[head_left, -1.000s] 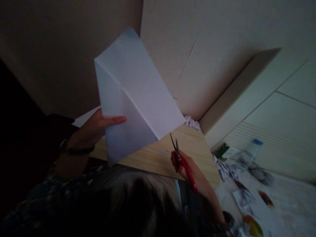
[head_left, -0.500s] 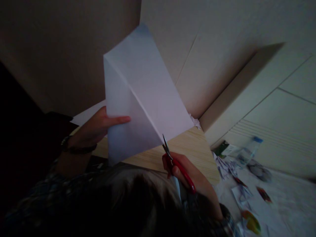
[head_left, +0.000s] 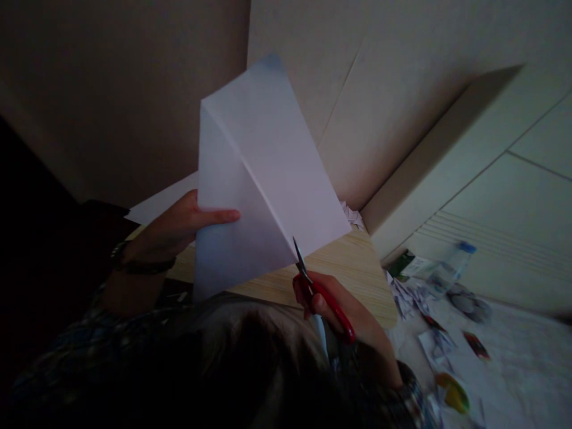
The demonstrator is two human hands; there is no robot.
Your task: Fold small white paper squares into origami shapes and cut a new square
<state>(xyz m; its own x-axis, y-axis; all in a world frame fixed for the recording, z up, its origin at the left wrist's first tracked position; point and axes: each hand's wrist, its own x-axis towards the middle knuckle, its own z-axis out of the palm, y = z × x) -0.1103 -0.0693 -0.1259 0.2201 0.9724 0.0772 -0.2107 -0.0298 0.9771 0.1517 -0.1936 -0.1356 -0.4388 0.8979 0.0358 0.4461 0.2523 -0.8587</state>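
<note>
A large white sheet of paper [head_left: 286,173] with a crease running down its length is held up over the table. My left hand [head_left: 192,217] grips its left edge, thumb on the front face and the other fingers hidden behind. In my right hand [head_left: 330,301] is a pair of scissors [head_left: 333,310] with red handles. The scissor blades point up at the sheet's lower edge, where the crease ends, one blade lying in front of the paper. A narrow white strip [head_left: 320,333] hangs below the right hand.
Another white sheet [head_left: 163,199] lies on the light wooden table [head_left: 357,280] behind my left hand. Crumpled paper [head_left: 352,215] rests at the table's far corner. To the right, a clear bottle with a blue cap [head_left: 451,271] and paper scraps [head_left: 409,298] lie beside a white cabinet [head_left: 496,196].
The sheet's top has tilted slightly to the right and its left edge has shifted right. The scissors remain at the crease's lower end, almost unmoved.
</note>
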